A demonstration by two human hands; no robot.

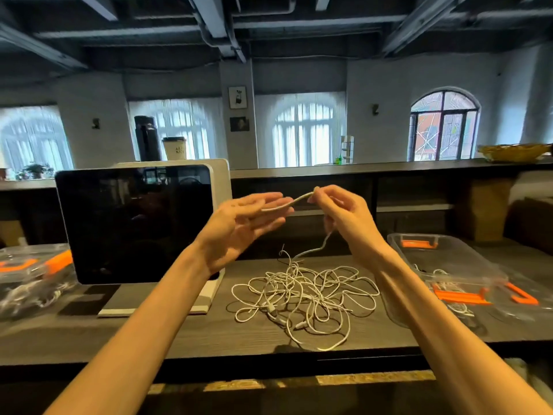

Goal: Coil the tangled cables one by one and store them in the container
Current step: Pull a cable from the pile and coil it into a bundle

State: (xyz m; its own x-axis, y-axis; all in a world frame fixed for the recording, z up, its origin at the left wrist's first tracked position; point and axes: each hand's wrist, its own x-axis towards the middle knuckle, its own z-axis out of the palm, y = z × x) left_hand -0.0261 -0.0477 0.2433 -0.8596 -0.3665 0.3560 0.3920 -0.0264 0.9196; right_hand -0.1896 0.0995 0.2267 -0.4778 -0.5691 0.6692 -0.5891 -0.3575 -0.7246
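White cable tangle [302, 298] lies on dark table [179, 333], centre. One strand rises to the raised hands. Clear container [443, 265] with orange latches to its right; dark-screened monitor [134, 223] to its left, another clear box [33, 274] at far left. Right hand [344, 214] pinches the cable end [299, 200] with curled fingertips. Left hand [242, 226] is flat, fingers straight, the cable end lying across them.

The cable tangle [302, 298] is lying on the bench [185, 333], between the monitor [134, 223] at left and the container [449, 265] at right.
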